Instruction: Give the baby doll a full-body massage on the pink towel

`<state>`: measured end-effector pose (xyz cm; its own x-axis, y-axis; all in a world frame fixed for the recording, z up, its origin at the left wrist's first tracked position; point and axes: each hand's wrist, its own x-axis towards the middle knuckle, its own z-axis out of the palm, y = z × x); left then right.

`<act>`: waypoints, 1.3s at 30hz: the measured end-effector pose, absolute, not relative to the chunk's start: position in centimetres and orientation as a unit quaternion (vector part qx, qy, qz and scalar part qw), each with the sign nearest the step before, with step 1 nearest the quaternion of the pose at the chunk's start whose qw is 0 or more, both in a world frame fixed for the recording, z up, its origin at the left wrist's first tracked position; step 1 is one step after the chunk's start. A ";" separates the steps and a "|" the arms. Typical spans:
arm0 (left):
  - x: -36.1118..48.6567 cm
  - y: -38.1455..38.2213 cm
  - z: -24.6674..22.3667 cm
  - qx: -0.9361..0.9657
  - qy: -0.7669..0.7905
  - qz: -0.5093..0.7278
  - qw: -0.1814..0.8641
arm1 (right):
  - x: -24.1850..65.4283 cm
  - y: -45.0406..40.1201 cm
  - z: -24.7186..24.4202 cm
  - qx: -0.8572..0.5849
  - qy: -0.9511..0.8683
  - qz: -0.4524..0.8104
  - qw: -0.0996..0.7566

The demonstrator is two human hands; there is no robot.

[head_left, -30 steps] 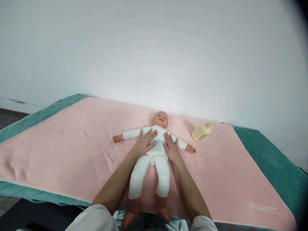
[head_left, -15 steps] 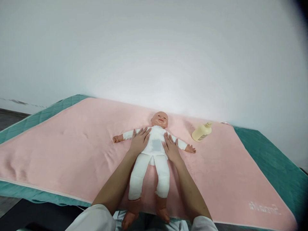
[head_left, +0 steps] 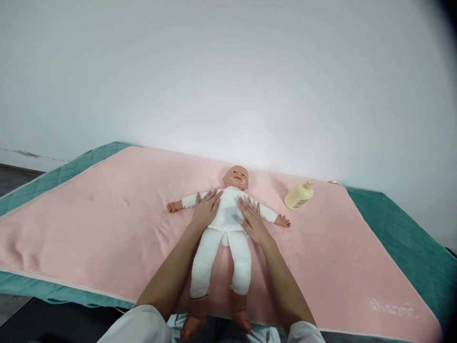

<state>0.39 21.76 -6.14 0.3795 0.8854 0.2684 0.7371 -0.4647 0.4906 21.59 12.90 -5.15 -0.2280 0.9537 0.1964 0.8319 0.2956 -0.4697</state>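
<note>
A baby doll (head_left: 225,207) with a white cloth body lies on its back, head away from me and arms spread. On the left side of its torso rests my left hand (head_left: 206,209), open, fingers stretched toward the doll's shoulder. My right hand (head_left: 254,220) lies on the opposite side of the chest, also open, with its fingers spread and the fingertips near a greyish square patch on the doll's front. Neither hand grips anything. The doll's feet reach the near edge of the bed, close to my body.
A pale yellow pump bottle (head_left: 299,196) lies tilted on the pink blanket (head_left: 107,214), right of the doll's hand. Beneath the blanket, a green quilted cover (head_left: 400,233) shows at the sides. A white wall (head_left: 228,85) rises behind.
My right hand has shifted slightly left, its fingers further onto the doll's chest and over the edge of the grey patch. My left hand stays nearly in place.
</note>
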 end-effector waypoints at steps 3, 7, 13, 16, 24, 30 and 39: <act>0.4 21.8 -6.2 0.817 0.497 0.254 0.142 | 20.7 12.1 -4.3 -0.531 -0.808 0.154 0.204; 0.4 21.8 -6.3 0.818 0.497 0.253 0.138 | 19.4 11.5 -3.6 -0.513 -0.819 0.212 0.144; 0.4 21.8 -6.3 0.819 0.495 0.254 0.139 | 19.0 11.6 -3.5 -0.438 -0.851 0.226 0.180; 0.4 21.7 -6.3 0.821 0.496 0.250 0.136 | 19.0 11.8 -3.5 -0.388 -0.867 0.220 0.222; 0.3 21.8 -6.6 0.822 0.493 0.252 0.133 | 18.8 11.9 -2.8 -0.439 -0.854 0.219 0.172; 0.4 21.9 -6.6 0.820 0.495 0.254 0.133 | 19.0 13.1 -3.1 -0.480 -0.840 0.194 0.165; 0.4 21.7 -6.2 0.820 0.495 0.250 0.141 | 19.1 14.2 -3.9 -0.549 -0.797 0.192 0.164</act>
<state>0.39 21.71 -6.24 0.3854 0.8820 0.2712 0.7414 -0.4710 0.4781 19.10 14.25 -3.86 -0.3432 0.9379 0.0503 0.8121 0.3232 -0.4858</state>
